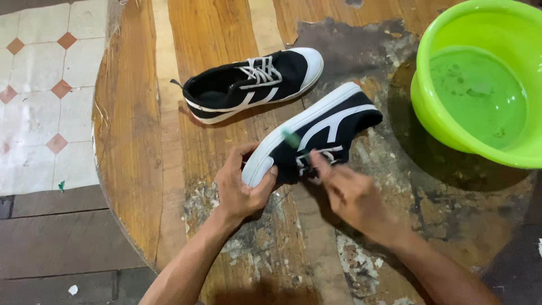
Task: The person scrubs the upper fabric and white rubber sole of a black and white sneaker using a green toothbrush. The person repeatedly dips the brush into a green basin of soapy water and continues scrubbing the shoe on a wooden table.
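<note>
Gripping the white rubber toe of a black-and-white sneaker (316, 133), the left hand (241, 189) has its thumb over the top of the toe cap and its fingers curled underneath, which tips the shoe onto its side so the laced upper faces the person. The right hand (347, 189) is closed around a small brush (292, 138) with a green head, whose bristles rest against the shoe's side, just by the white stripe and the laces; the tight pinch looks suited to scrubbing in short strokes, though the handle is mostly hidden under the fingers. The held sneaker lies near the middle of a worn round wooden table (130, 141) with flaking paint. Its partner, the second sneaker (254, 82), sits upright and apart, farther from the person, out of the way of the hands. A bright green basin (435, 110) holding water stands at the right, near the brush hand, within easy reach for wetting. Tiled floor (39, 73) shows beyond the table's left edge.
</note>
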